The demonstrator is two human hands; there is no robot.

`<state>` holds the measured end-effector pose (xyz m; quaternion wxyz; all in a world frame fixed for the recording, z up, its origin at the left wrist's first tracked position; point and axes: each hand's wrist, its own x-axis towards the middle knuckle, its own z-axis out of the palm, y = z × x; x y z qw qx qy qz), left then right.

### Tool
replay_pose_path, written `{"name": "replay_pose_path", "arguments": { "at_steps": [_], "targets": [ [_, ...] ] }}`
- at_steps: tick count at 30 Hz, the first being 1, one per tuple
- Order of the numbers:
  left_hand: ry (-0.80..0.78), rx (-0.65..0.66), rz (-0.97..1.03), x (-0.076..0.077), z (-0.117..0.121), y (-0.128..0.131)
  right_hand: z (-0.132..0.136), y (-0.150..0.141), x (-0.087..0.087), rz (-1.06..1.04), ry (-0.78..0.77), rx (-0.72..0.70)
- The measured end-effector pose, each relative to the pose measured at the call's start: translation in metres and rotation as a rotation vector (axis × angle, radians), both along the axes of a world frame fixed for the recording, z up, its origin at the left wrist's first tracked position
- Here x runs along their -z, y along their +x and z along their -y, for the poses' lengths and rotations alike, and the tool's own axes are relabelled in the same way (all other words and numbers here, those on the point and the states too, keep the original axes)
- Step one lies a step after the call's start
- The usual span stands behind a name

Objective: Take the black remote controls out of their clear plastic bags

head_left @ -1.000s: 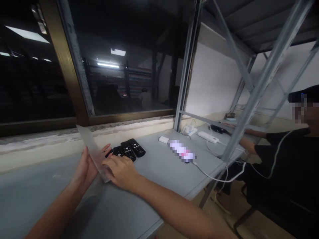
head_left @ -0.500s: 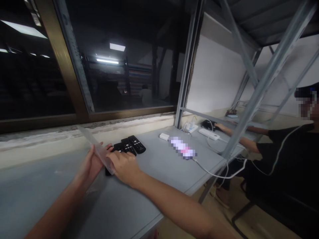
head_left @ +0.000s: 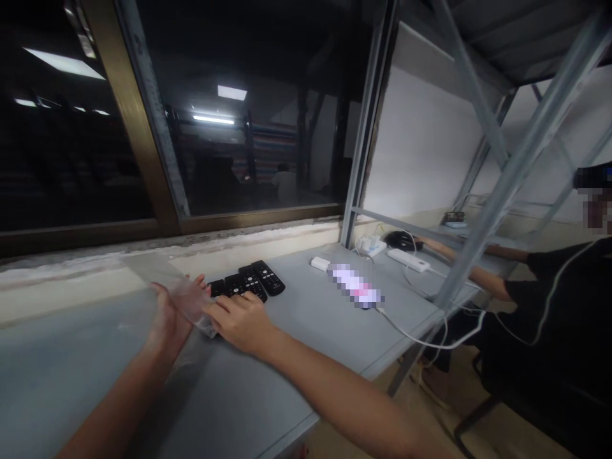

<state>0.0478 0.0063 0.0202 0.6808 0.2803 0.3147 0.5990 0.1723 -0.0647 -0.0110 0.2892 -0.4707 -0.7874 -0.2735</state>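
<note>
A clear plastic bag (head_left: 189, 299) slants across the open palm of my left hand (head_left: 169, 322), whose thumb and fingers are spread apart. At the bag's near right end, the fingers of my right hand (head_left: 243, 322) are closed on its edge. Just beyond my hands, several black remote controls (head_left: 268, 278) lie side by side on the grey table (head_left: 229, 408). My right hand partly covers the nearest remotes.
Right of the remotes lies a lit phone (head_left: 356, 285) with a white cable. Behind it are a white adapter (head_left: 320, 263) and a power strip (head_left: 408, 260). A metal post (head_left: 497, 172) stands between me and a seated person (head_left: 564, 306). A window runs along the back.
The bag has tipped from steep to flatter, its far end swinging left. My left hand has opened, thumb away from the bag. At right, the other person's hand has moved to a black object.
</note>
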Motion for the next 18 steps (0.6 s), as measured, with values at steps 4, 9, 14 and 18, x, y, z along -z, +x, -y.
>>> {"name": "replay_pose_path", "arguments": {
  "at_steps": [4,9,14,18],
  "targets": [
    [-0.025,-0.091,0.043,-0.002,-0.008,-0.011,-0.002,0.003,-0.004,-0.055,-0.042,-0.131],
    [-0.027,-0.186,0.091,0.005,-0.026,-0.036,-0.018,0.024,-0.001,-0.42,-0.122,0.163],
    [-0.014,-0.192,0.122,0.019,-0.042,-0.059,-0.039,0.062,0.015,-0.532,-0.377,0.536],
    [-0.008,-0.205,0.157,0.02,-0.042,-0.062,-0.044,0.077,0.024,-0.507,-0.53,0.586]
  ]
}}
